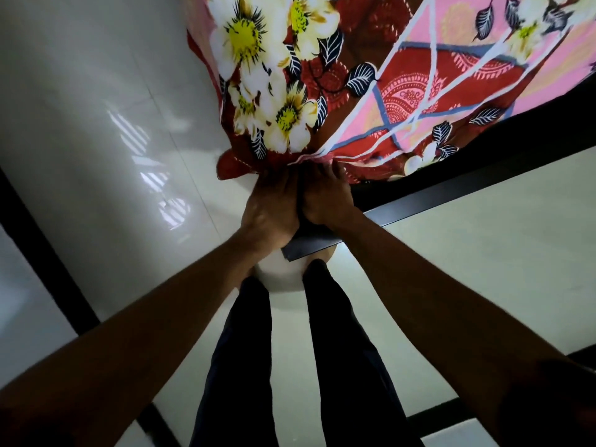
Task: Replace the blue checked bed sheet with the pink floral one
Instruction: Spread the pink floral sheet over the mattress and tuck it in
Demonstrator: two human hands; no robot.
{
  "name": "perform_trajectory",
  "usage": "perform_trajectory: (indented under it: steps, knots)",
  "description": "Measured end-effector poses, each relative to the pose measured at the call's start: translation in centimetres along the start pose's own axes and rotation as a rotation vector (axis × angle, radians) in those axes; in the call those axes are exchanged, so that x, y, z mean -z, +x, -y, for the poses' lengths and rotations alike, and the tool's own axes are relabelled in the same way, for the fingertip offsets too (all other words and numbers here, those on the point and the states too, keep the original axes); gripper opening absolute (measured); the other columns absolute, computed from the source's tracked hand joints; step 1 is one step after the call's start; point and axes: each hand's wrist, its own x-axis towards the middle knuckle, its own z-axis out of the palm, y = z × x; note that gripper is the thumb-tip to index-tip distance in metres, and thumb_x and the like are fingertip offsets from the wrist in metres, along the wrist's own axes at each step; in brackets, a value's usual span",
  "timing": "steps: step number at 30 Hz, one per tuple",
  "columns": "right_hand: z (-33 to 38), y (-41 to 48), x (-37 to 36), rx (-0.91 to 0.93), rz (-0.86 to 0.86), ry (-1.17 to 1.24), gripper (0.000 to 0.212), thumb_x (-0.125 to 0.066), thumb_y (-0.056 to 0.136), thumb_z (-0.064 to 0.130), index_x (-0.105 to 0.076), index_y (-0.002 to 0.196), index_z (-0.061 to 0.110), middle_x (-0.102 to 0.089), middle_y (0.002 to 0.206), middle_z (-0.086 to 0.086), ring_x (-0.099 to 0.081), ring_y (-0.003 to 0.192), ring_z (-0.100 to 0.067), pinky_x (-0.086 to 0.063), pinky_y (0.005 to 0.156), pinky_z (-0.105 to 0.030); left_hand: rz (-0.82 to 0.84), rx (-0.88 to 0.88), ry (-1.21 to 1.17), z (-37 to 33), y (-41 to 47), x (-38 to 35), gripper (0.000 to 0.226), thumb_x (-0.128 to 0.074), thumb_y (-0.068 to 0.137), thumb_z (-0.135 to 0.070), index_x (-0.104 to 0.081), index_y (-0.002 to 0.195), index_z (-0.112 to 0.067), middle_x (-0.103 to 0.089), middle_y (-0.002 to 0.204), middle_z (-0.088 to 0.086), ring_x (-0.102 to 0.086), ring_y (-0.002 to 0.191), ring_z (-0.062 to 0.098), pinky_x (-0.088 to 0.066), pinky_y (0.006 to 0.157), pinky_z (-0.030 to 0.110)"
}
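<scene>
View from a head-worn camera, looking steeply down at the corner of a bed. The pink floral sheet (403,75), printed with large white and yellow flowers, dark red panels and navy leaves, covers the mattress across the top and right of the view, and its folds converge to a bunched point at the near corner. Both hands meet at that point, side by side and touching. The left hand (271,208) and the right hand (325,195) each have their fingers curled into the gathered cloth, holding it tight, with the fingertips hidden in the folds. Just below the hands is the corner of a black bed frame (451,195), whose rail runs off to the right. The person's legs in dark trousers (245,350) stand on a glossy white tiled floor (96,124). No blue checked sheet is in sight, so the new sheet appears to be on and this corner is probably being tucked or tied. The risks from here: pulling too hard on the bunch could drag the sheet off the far corners or skew the pattern, and a loose tuck could let the red hem beside the left hand slip free and hang to the floor
</scene>
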Motion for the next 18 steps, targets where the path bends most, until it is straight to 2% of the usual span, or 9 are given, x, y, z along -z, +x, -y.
perform_trajectory:
  steps: [2, 4, 6, 8, 9, 11, 13, 16, 18]
  knots:
    - [-0.1, 0.2, -0.2, -0.014, 0.042, -0.018, 0.07, -0.031, 0.091, 0.045, -0.03, 0.157, 0.02, -0.033, 0.161, -0.008, -0.023, 0.15, -0.038, -0.011, 0.122, -0.056, -0.01, -0.016, -0.028, 0.2, -1.2, -0.4, 0.06, -0.041, 0.088, -0.028, -0.051, 0.14, -0.001, -0.057, 0.139, 0.022, -0.051, 0.132, 0.038, -0.034, 0.117, 0.05]
    - [-0.3, 0.2, -0.2, -0.045, 0.026, 0.041, 0.069, -0.031, 0.093, 0.051, -0.03, 0.156, 0.024, -0.031, 0.162, -0.005, -0.023, 0.15, -0.034, -0.011, 0.122, -0.053, -0.045, -0.012, -0.043, 1.2, -1.4, -1.0, 0.053, -0.042, 0.092, -0.025, -0.053, 0.137, 0.001, -0.058, 0.136, 0.023, -0.052, 0.13, 0.039, -0.036, 0.115, 0.051]
    - [-0.4, 0.2, 0.0, -0.069, 0.016, 0.136, 0.065, -0.028, 0.098, 0.05, -0.031, 0.156, 0.023, -0.031, 0.163, -0.006, -0.022, 0.151, -0.032, -0.011, 0.123, -0.05, -0.032, -0.011, -0.012, 1.8, 0.0, -1.1, 0.04, -0.049, 0.094, -0.029, -0.058, 0.126, -0.006, -0.065, 0.121, 0.02, -0.06, 0.117, 0.036, -0.043, 0.107, 0.048]
    - [-0.5, 0.0, 0.5, -0.068, 0.009, 0.175, 0.066, -0.025, 0.096, 0.047, -0.033, 0.155, 0.02, -0.035, 0.16, -0.009, -0.026, 0.15, -0.034, -0.014, 0.124, -0.05, 0.026, -0.014, -0.013, 1.5, 1.8, -0.8, 0.031, -0.046, 0.094, -0.034, -0.063, 0.108, -0.011, -0.069, 0.101, 0.014, -0.065, 0.1, 0.034, -0.05, 0.093, 0.044]
    - [-0.5, -0.3, 0.7, -0.059, -0.004, 0.165, 0.067, -0.025, 0.092, 0.044, -0.037, 0.154, 0.018, -0.039, 0.158, -0.012, -0.03, 0.148, -0.037, -0.019, 0.123, -0.051, 0.064, -0.003, -0.028, 1.1, 2.5, -0.7, 0.031, -0.046, 0.094, -0.037, -0.062, 0.106, -0.014, -0.069, 0.101, 0.013, -0.064, 0.1, 0.034, -0.049, 0.092, 0.043]
    - [0.1, -1.3, 0.5, -0.025, -0.058, 0.143, 0.067, -0.033, 0.087, 0.035, -0.044, 0.15, 0.013, -0.047, 0.152, -0.015, -0.04, 0.142, -0.04, -0.03, 0.118, -0.054, 0.1, 0.07, -0.086, 0.8, 2.9, -1.1, 0.036, -0.047, 0.096, -0.046, -0.056, 0.118, -0.019, -0.064, 0.114, 0.009, -0.058, 0.114, 0.029, -0.043, 0.1, 0.04]
    - [0.7, -2.7, -0.5, 0.024, -0.094, 0.172, 0.068, -0.037, 0.083, 0.027, -0.046, 0.147, 0.006, -0.051, 0.148, -0.018, -0.045, 0.138, -0.041, -0.04, 0.112, -0.055, 0.062, 0.094, -0.129, 0.9, 2.5, -2.0, 0.042, -0.048, 0.097, -0.044, -0.054, 0.128, -0.016, -0.061, 0.126, 0.012, -0.053, 0.124, 0.031, -0.038, 0.107, 0.042]
    - [0.8, -2.9, -1.0, 0.029, -0.07, 0.115, 0.077, -0.026, 0.08, 0.033, -0.043, 0.149, 0.004, -0.047, 0.151, -0.018, -0.04, 0.143, -0.04, -0.035, 0.115, -0.056, -0.076, 0.039, -0.113, 1.3, 2.0, -1.4, 0.038, -0.056, 0.096, -0.035, -0.062, 0.12, -0.006, -0.067, 0.116, 0.019, -0.061, 0.114, 0.039, -0.046, 0.101, 0.048]
    - [0.5, -1.2, 0.1, -0.004, -0.034, 0.066, 0.073, -0.023, 0.086, 0.039, -0.043, 0.149, 0.008, -0.047, 0.151, -0.016, -0.037, 0.143, -0.04, -0.027, 0.118, -0.056, -0.083, 0.037, -0.125, 1.8, 1.4, -1.6, 0.041, -0.057, 0.095, -0.03, -0.059, 0.128, -0.005, -0.064, 0.125, 0.02, -0.057, 0.122, 0.039, -0.043, 0.107, 0.048]
